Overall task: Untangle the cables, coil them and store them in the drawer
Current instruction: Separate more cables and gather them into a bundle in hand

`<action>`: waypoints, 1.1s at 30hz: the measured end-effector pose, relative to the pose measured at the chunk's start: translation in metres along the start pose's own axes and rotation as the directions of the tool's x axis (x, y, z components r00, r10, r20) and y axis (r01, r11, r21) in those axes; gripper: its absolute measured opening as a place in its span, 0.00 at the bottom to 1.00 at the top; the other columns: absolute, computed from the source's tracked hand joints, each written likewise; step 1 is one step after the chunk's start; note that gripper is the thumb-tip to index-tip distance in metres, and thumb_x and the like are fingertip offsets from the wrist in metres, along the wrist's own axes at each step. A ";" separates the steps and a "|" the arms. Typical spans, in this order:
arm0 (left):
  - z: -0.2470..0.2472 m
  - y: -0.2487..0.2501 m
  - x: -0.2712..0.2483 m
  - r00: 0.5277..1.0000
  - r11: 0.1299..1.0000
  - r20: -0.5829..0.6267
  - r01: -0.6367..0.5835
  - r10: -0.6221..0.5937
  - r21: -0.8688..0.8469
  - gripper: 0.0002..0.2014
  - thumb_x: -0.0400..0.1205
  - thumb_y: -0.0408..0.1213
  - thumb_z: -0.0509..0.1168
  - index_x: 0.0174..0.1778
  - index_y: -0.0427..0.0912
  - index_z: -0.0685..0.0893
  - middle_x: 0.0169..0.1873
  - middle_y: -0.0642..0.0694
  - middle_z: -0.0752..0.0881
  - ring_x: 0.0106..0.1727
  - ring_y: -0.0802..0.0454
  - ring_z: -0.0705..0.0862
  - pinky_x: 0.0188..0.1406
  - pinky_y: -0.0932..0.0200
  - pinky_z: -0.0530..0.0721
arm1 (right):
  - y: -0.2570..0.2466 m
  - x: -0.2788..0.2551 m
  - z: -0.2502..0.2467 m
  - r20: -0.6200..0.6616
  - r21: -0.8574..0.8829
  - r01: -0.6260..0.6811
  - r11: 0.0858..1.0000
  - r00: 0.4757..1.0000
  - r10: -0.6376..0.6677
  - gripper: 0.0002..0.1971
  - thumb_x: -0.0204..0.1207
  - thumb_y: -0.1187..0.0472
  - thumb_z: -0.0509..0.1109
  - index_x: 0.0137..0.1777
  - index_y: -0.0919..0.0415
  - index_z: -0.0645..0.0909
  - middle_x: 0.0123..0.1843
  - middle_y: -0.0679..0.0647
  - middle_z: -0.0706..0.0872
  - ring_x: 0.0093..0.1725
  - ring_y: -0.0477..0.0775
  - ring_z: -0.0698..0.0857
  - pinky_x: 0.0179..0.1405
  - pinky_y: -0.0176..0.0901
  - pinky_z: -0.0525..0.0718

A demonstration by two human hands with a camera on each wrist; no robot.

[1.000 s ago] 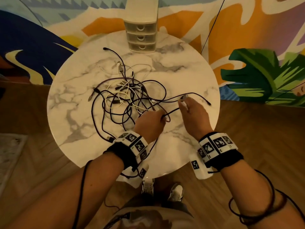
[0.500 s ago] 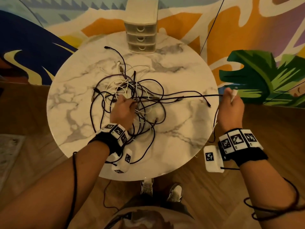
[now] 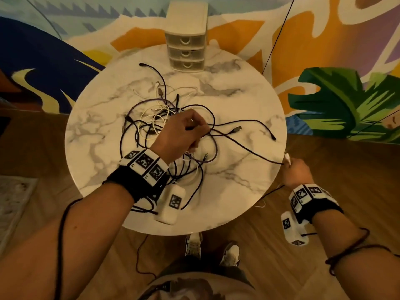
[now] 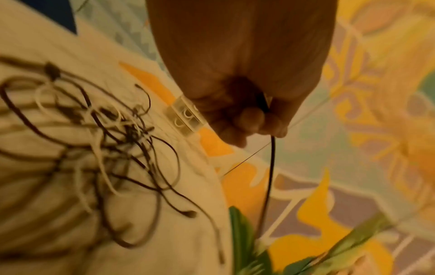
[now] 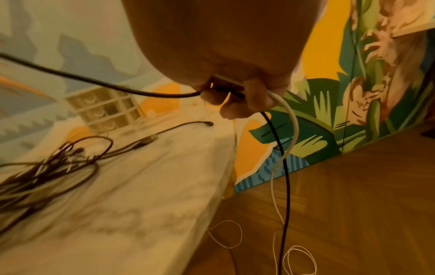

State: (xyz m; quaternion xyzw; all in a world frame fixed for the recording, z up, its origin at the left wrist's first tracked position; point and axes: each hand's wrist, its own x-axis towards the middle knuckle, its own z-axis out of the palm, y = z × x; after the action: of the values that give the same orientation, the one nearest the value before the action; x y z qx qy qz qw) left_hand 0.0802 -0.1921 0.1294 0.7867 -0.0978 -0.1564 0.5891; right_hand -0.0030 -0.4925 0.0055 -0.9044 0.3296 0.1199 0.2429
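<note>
A tangle of black, purple and white cables (image 3: 164, 124) lies in the middle of the round marble table (image 3: 238, 100). Over the tangle's right side, my left hand (image 3: 184, 131) grips a black cable (image 4: 270, 167) in its curled fingers (image 4: 249, 119). That cable (image 3: 249, 148) stretches across the table to my right hand (image 3: 295, 171), which is just past the table's right edge. My right hand (image 5: 235, 96) holds the black cable (image 5: 286, 167) together with a white cable (image 5: 292, 130); both hang toward the floor. The small white three-drawer unit (image 3: 186, 40) stands at the far edge, all drawers closed.
Loose cable ends with plugs (image 3: 237, 128) lie on the table's right half. White cable loops (image 5: 299, 258) rest on the wooden floor (image 3: 346, 169) by the table. A painted wall (image 3: 324, 50) stands close behind the table. My shoes (image 3: 229, 252) are under the near edge.
My left hand has shifted right across the tangle and now grips the black cable. My right hand has drawn back toward me along the table's right edge, still holding its cables.
</note>
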 end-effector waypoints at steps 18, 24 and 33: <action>0.082 0.041 -0.005 0.933 0.795 0.333 -0.302 0.133 0.526 0.13 0.86 0.43 0.55 0.41 0.42 0.79 0.35 0.48 0.82 0.39 0.50 0.80 0.40 0.59 0.73 | -0.100 -0.086 -0.043 0.216 0.773 0.227 0.592 0.783 -0.583 0.15 0.84 0.71 0.51 0.46 0.62 0.79 0.37 0.62 0.84 0.31 0.50 0.85 0.35 0.43 0.84; 0.087 0.039 -0.007 0.920 0.643 0.381 -0.343 0.086 0.684 0.09 0.86 0.42 0.51 0.43 0.45 0.72 0.41 0.49 0.76 0.46 0.49 0.73 0.48 0.53 0.70 | -0.099 -0.082 -0.045 0.262 0.570 0.312 0.760 0.808 -0.528 0.16 0.83 0.71 0.52 0.36 0.59 0.74 0.26 0.54 0.76 0.23 0.48 0.74 0.24 0.38 0.74; 0.101 0.043 -0.014 0.967 0.602 0.233 -0.245 0.101 0.760 0.18 0.86 0.52 0.48 0.45 0.44 0.75 0.43 0.46 0.81 0.52 0.47 0.76 0.62 0.47 0.70 | -0.099 -0.081 -0.034 0.137 0.213 0.518 0.828 0.824 -0.550 0.06 0.79 0.71 0.62 0.49 0.70 0.81 0.40 0.62 0.85 0.38 0.60 0.82 0.43 0.52 0.81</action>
State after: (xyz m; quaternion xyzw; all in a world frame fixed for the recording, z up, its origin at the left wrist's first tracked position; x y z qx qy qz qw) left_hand 0.0320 -0.2904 0.1461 0.9351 -0.2807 -0.1049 0.1893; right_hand 0.0021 -0.4006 0.1006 -0.9210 0.0461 0.1057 0.3722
